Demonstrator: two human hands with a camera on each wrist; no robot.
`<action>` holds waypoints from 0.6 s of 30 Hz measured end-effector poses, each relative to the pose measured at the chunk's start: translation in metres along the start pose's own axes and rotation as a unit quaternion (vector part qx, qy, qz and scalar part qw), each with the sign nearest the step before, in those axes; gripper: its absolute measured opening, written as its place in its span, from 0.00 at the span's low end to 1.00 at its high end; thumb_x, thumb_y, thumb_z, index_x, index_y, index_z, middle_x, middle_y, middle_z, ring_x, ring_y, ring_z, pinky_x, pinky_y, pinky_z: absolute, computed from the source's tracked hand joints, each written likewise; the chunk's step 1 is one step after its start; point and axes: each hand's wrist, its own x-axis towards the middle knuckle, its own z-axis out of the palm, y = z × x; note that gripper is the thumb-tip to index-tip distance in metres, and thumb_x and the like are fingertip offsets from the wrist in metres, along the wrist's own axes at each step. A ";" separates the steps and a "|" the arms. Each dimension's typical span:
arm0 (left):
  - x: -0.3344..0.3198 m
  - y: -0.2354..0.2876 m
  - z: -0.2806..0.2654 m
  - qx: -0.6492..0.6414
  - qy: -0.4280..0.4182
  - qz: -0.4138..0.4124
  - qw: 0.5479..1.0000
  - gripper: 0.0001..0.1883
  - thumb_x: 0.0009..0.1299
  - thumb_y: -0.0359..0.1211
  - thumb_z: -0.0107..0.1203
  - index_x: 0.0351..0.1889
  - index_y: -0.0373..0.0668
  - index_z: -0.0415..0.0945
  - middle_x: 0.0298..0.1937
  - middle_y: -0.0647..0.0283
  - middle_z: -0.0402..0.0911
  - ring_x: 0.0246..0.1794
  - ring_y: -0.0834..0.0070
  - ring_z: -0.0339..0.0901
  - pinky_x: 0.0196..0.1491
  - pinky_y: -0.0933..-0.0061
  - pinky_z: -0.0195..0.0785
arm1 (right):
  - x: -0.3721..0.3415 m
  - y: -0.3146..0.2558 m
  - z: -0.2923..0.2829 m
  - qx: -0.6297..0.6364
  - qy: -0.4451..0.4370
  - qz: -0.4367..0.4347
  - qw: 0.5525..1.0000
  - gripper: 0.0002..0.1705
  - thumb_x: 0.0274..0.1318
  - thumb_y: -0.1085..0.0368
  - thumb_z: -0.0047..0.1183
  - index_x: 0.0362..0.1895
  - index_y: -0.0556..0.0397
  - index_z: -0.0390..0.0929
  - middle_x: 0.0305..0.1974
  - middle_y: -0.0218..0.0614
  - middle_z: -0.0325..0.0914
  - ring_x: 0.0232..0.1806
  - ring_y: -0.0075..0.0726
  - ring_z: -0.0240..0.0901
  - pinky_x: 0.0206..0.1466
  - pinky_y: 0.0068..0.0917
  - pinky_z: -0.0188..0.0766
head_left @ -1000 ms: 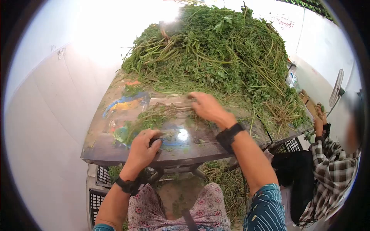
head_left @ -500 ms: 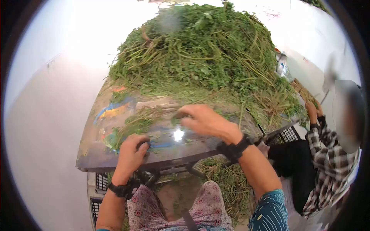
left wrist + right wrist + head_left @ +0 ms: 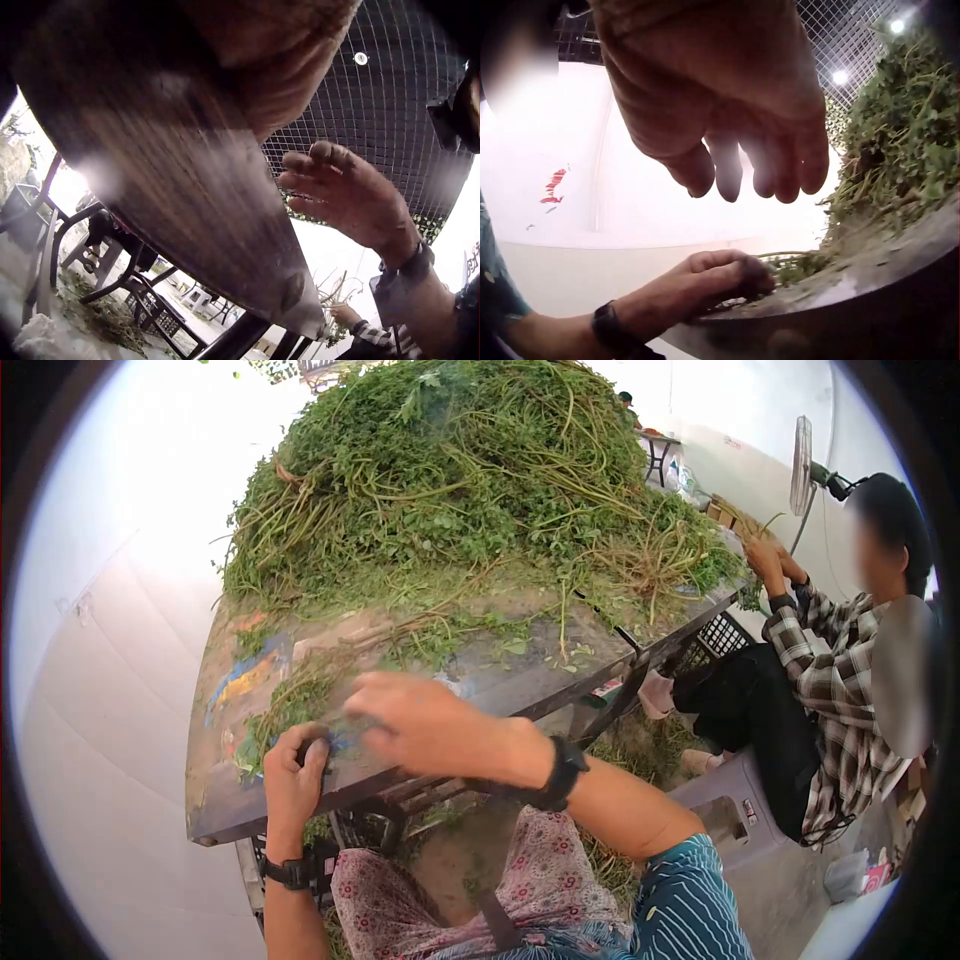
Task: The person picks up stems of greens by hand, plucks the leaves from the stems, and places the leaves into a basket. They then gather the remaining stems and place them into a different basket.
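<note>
My left hand rests at the table's front edge with its fingers bent and the thumb near them. Its fingertips look dark, and I cannot tell whether anything is inside them. A small pile of leafy green stems lies just beyond that hand. Above the front edge, my right hand reaches across toward the left one, blurred in the head view. In the right wrist view the fingers of this hand point down, loosely extended and holding nothing. Loose sprigs lie on the table farther in.
A large heap of leafy greens covers the table's back. Pale roots spread at its right end. On the right, a person in a checked shirt sits on a stool, hands at the greens. A fan stands behind.
My right hand has come left and toward me from mid-table, nearing the left hand. The left hand has stayed at the table edge. The head view has turned rightward.
</note>
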 end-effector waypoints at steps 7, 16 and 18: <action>0.001 -0.001 0.000 0.023 0.002 0.033 0.999 0.09 0.61 0.31 0.49 0.34 0.35 0.74 0.31 0.58 0.77 0.32 0.69 0.74 0.38 0.71 0.66 | -0.050 0.065 -0.079 -0.109 0.036 0.153 0.982 0.15 0.49 0.64 0.48 0.41 0.60 0.73 0.41 0.50 0.74 0.46 0.55 0.69 0.51 0.41 0.65; 0.003 0.003 -0.003 0.019 0.009 0.010 1.000 0.08 0.58 0.29 0.51 0.33 0.36 0.75 0.33 0.54 0.78 0.35 0.59 0.75 0.40 0.68 0.66 | -0.055 0.091 -0.109 -0.168 0.000 0.279 0.946 0.18 0.52 0.63 0.45 0.46 0.60 0.72 0.45 0.52 0.73 0.46 0.53 0.70 0.50 0.39 0.65; 0.002 0.004 -0.001 0.005 0.008 0.001 1.000 0.08 0.58 0.29 0.51 0.33 0.36 0.76 0.34 0.54 0.78 0.36 0.59 0.75 0.41 0.68 0.67 | -0.040 0.076 -0.104 -0.141 -0.020 0.254 0.957 0.19 0.52 0.63 0.45 0.48 0.60 0.70 0.44 0.52 0.73 0.43 0.50 0.71 0.47 0.37 0.66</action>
